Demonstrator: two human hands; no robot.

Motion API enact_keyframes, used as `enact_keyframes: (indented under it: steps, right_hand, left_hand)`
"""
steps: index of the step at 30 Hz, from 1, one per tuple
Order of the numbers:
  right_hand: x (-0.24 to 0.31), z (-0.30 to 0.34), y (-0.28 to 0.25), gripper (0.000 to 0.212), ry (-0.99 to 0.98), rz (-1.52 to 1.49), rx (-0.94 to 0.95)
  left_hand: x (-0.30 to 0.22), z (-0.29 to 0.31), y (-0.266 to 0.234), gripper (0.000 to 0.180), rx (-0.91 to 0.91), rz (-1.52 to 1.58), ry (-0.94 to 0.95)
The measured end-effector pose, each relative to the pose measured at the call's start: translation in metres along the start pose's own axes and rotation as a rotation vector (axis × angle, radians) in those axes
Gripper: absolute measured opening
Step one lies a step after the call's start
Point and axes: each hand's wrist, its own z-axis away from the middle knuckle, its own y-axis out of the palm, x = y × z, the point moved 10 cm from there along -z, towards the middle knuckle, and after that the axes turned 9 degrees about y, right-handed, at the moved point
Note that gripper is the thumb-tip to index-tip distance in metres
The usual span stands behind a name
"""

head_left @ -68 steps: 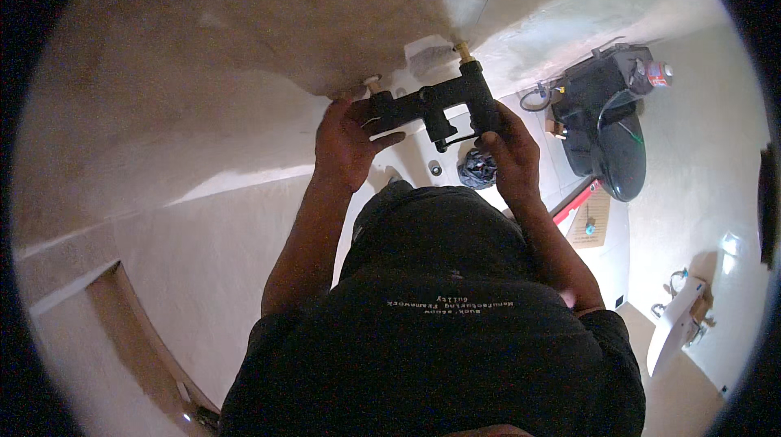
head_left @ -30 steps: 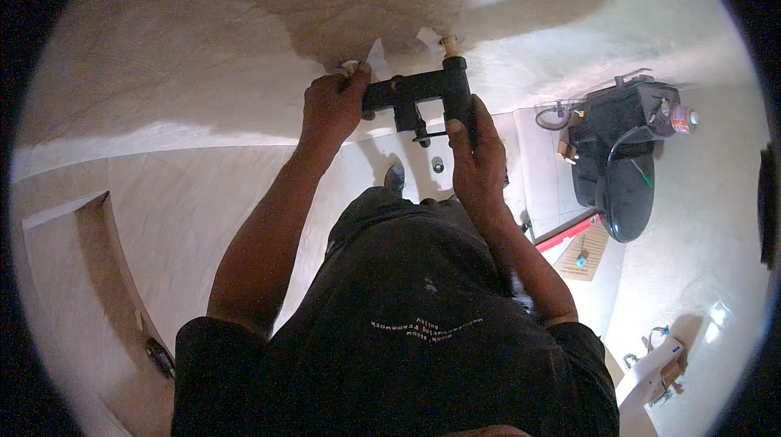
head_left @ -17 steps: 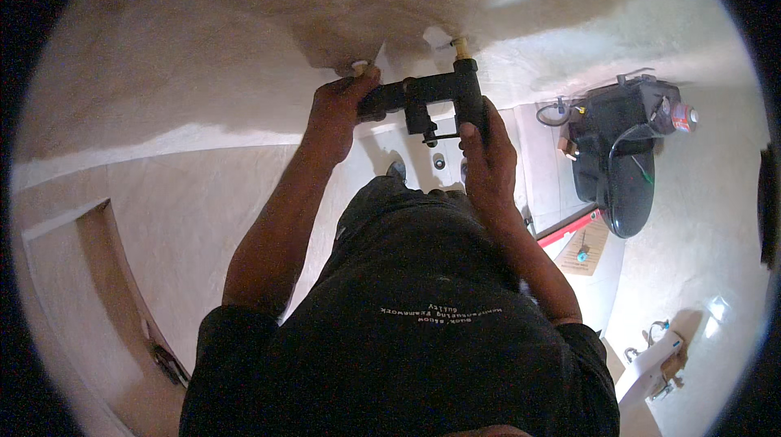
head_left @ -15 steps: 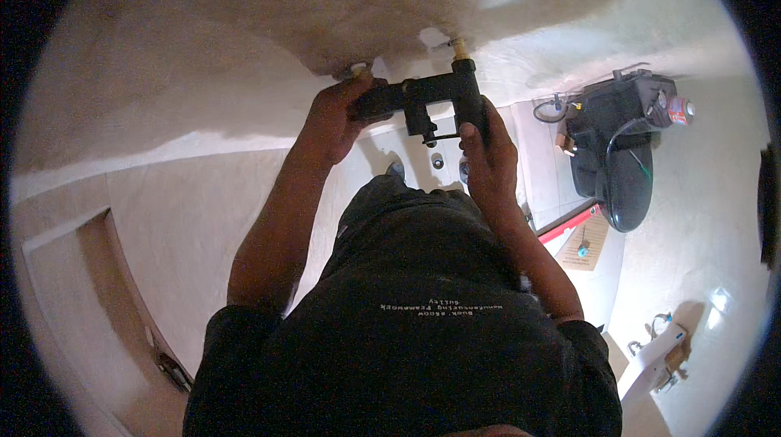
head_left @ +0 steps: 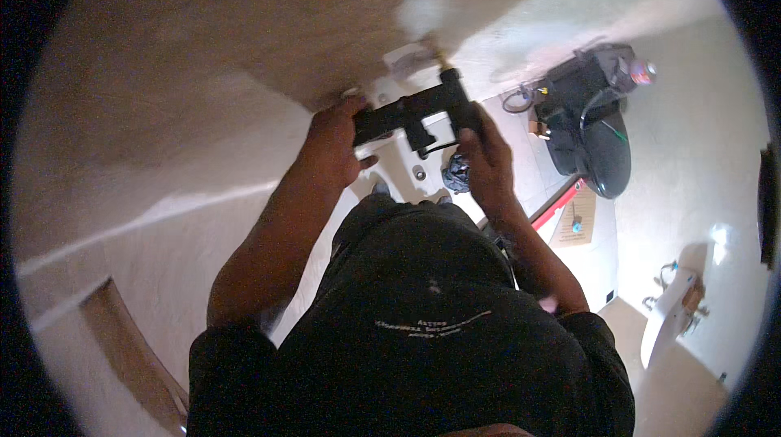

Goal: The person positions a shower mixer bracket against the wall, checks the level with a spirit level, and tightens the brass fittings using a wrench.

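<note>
I hold a black wall-mounted tap fitting (head_left: 415,110) against the beige tiled wall (head_left: 203,71). My left hand (head_left: 332,144) grips its left end and my right hand (head_left: 482,156) grips its right end. A brass pipe stub (head_left: 440,60) sticks out of the wall just above the right end, next to a white patch. A thin black lever hangs under the middle of the fitting.
Below lies a white tub or floor area with a round drain (head_left: 419,171) and a dark crumpled object (head_left: 455,170). A black bag (head_left: 590,124) with tools lies to the right, with a red bar (head_left: 557,203) and a cardboard piece near it. A white basin (head_left: 671,311) stands at lower right.
The view shifted slightly and the fitting now sits a bit right and higher in the picture. Both hands stay on its ends throughout.
</note>
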Motion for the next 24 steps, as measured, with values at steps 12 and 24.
enact_keyframes:
  steps: [12,24]
  right_hand:
    - [0.01,-0.001,0.004,0.054,0.001,0.005,-0.015]
    - [0.017,-0.005,0.006,0.056,0.007,0.145,0.109]
  left_hand:
    - [0.009,-0.023,0.009,0.039,0.449,0.327,0.006]
    - [0.069,0.002,0.056,0.055,0.649,0.024,0.286]
